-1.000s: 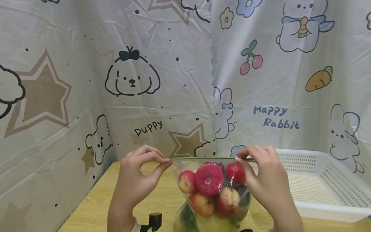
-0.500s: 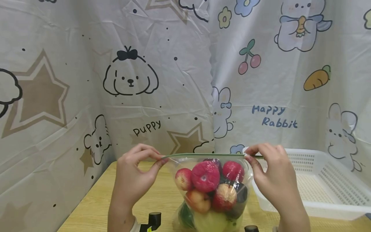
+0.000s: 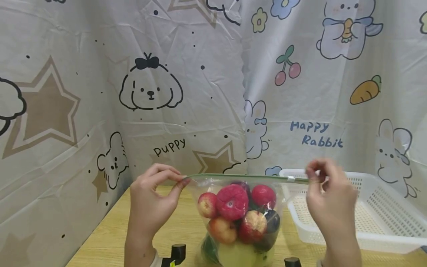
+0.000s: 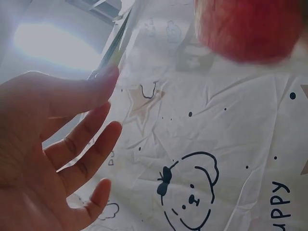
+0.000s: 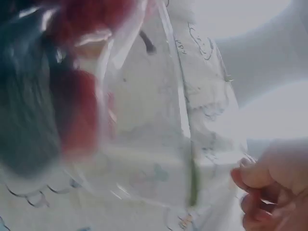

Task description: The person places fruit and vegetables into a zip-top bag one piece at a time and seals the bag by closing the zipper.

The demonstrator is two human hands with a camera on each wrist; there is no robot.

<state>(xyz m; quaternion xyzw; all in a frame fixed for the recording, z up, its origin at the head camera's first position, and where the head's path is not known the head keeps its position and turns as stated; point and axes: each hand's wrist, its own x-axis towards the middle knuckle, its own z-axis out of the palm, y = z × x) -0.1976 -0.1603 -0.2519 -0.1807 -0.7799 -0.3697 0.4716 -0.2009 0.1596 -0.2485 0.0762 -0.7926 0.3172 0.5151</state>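
A clear zip bag packed with fruit stands between my hands in the head view. Red fruits press against its front, with dark purple, dark green and pale yellow pieces among and below them. My left hand pinches the left end of the green zip strip between thumb and forefinger. A small white slider sits near the strip's right end. Past that end is my right hand, fingers curled with nothing between them; the right wrist view shows a gap between these fingers and the bag.
A white perforated plastic basket stands on the wooden table, behind and to the right of the bag. A patterned white cloth with cartoon drawings hangs close behind the table.
The slider has moved right along the zip strip toward its end. My right hand has let go and drawn away rightward. The bag has shifted slightly left; my left hand keeps its pinch.
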